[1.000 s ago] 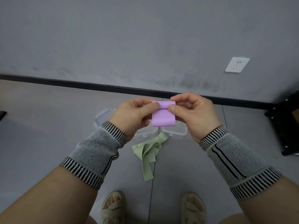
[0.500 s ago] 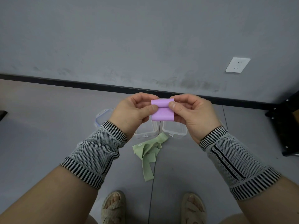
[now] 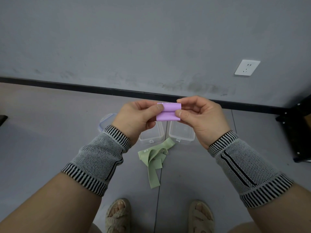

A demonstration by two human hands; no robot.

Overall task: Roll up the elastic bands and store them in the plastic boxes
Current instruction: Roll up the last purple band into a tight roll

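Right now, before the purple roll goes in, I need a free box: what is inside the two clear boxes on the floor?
Right box looks empty where visible; left box too. The hands and purple band cover their far parts.

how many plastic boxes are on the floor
2, both open: one box partly behind the left hand, the other box just right of it. A separate lid lies left.

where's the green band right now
The green band lies loose on the floor at centre of the head view, just in front of the two clear boxes and ahead of the person's feet.
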